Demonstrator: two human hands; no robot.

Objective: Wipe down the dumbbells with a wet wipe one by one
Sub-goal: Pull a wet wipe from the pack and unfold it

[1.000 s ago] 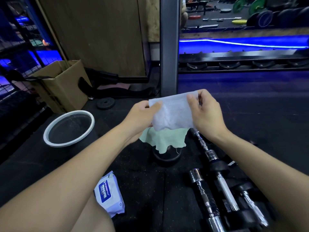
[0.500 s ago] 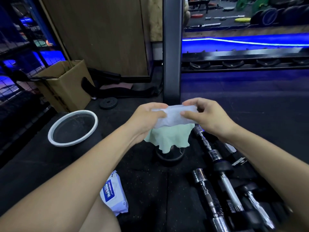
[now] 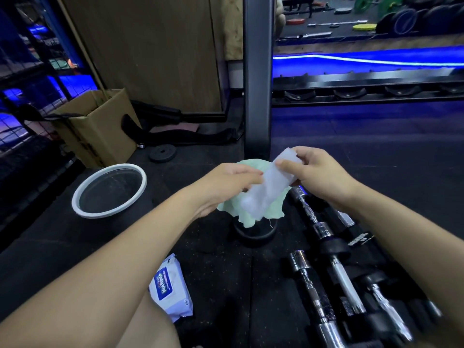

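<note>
Both hands meet at the centre of the frame over a white, folded wet wipe (image 3: pixel 266 190). Her or his right hand (image 3: pixel 317 175) pinches the upper end of the wipe between thumb and fingers, while the left hand (image 3: pixel 226 185) holds its left edge with curled fingertips, so the wipe hangs as a long strip slanting down toward the lower left. Directly behind and below it lies a pale green cloth (image 3: pixel 272 208), draped over a round black weight (image 3: pixel 254 231) on the dark speckled rubber floor (image 3: pixel 221 272).

At lower right, several dumbbells with chrome handles and black ends (image 3: pixel 326 249) lie side by side on the floor, untouched by either hand; one black part carries small white lettering, too small to read. At bottom centre sits a white soft pack of wet wipes (image 3: pixel 172 288) with a blue label; the brand word on it is blurred and I cannot make it out for certain.

Left of centre stands a round basin with a white rim (image 3: pixel 109 190), and above it, toward the upper left, an open brown cardboard box (image 3: pixel 100 126). A small black weight plate (image 3: pixel 162 153) lies near the foot of a dark upright steel post (image 3: pixel 257 71) that runs up the middle of the frame.
</note>
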